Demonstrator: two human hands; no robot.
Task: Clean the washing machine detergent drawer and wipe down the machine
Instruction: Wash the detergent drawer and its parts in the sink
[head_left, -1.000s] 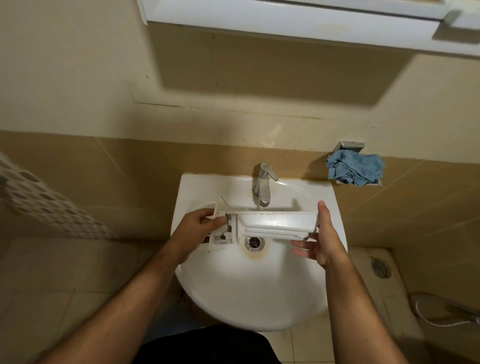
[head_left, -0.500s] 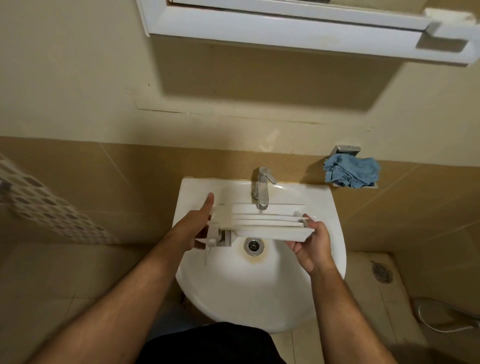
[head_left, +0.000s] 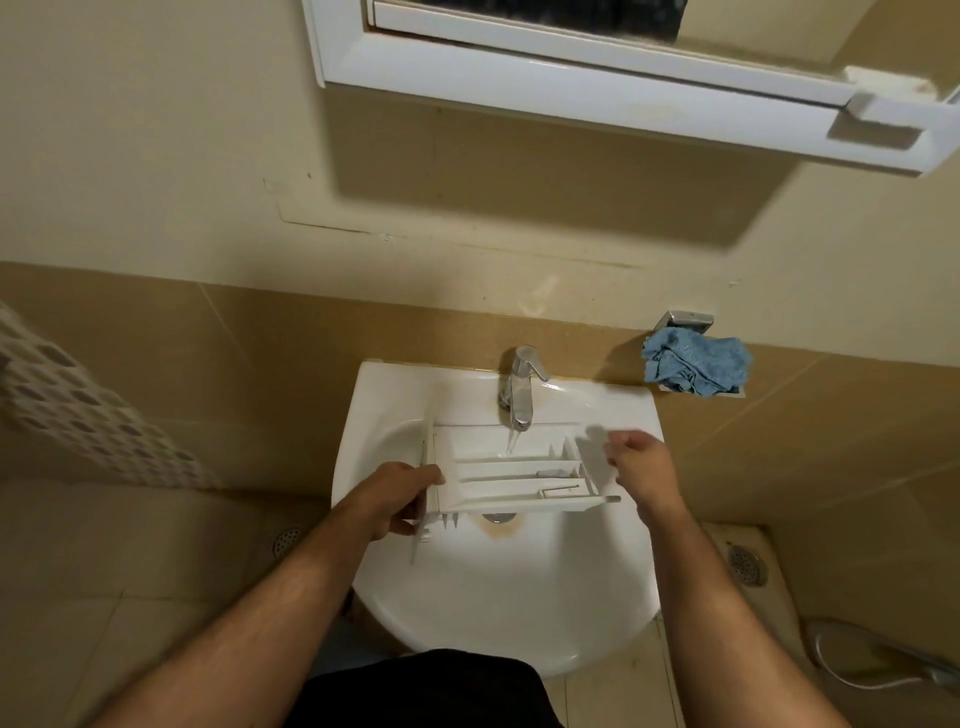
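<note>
drawer (head_left: 511, 470) is held open side up over sink (head_left: 498, 618), under tap (head_left: 521, 387) | front end is gripped by left hand (head_left: 397, 496) | right hand (head_left: 641, 467) blurred, fingers cannot be told | likely light, stiff, slippery when wet; best held at both ends

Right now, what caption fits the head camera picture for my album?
Left hand holds the detergent drawer under the running tap.

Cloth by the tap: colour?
Blue; the cloth shows best in the head view.
</note>
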